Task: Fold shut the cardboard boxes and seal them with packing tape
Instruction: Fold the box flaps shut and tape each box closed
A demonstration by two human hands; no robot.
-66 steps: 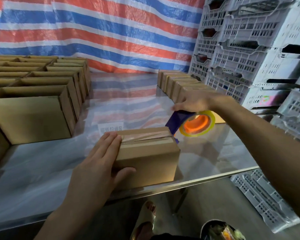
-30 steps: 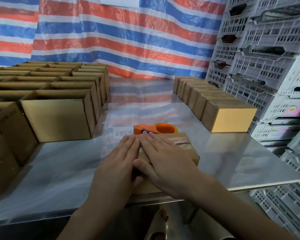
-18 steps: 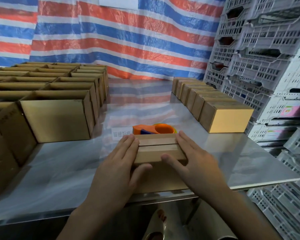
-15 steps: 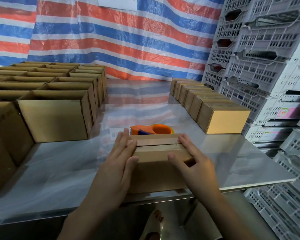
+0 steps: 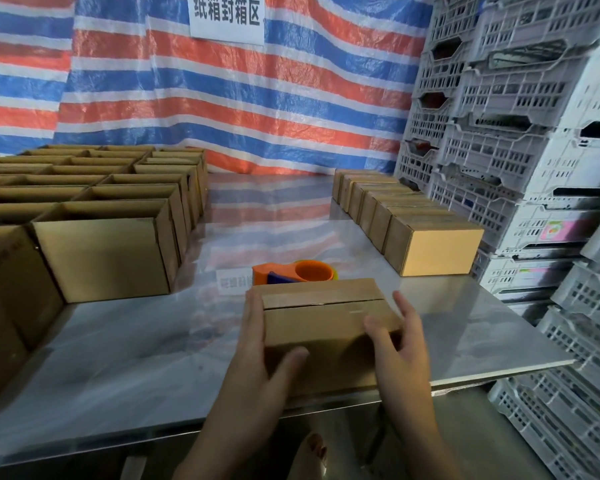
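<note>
At the front edge of the bench [image 5: 118, 358], a closed cardboard box [image 5: 323, 320] sat between our two hands, its long axis running left to right across us and its top seam following the same line. Our left hand [image 5: 257, 368] grasped the box's left end, fingers laid along the side and thumb hooked onto the near face. Our right hand [image 5: 399, 348] was released, fingers spread beside the right end and thumb at the near corner; whether those fingers touched the cardboard we could not tell. Just behind the box lay the orange tape dispenser [image 5: 302, 271], on the far side from both hands. A row of sealed boxes [image 5: 430, 247] stood to the right and farther back, nearer the right hand, while open boxes [image 5: 101, 254] crowded the left. We judged that this box would next be carried rightward to join that row.
</note>
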